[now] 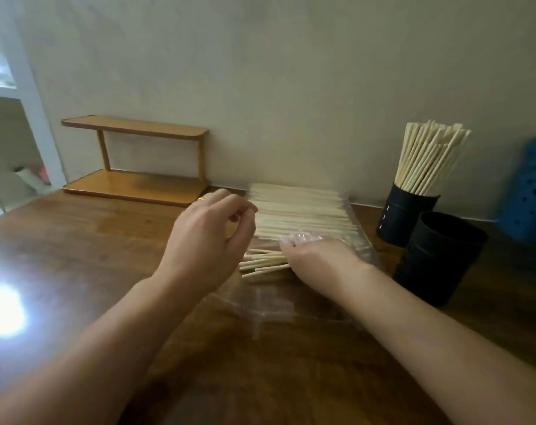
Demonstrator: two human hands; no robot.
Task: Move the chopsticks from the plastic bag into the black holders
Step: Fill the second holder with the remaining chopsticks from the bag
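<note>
Mid-gather: right hand (318, 262) reached into plastic bag (291, 302), fingers hidden under film, apparently round loose chopsticks (263, 262); left hand (208, 237) curled, pinching bag's edge. Next, probably: lift bundle toward empty black holder (438, 256); far holder (404, 216) full.

Dim room, tabletop glare (2, 311) — soft, blurred edges
</note>
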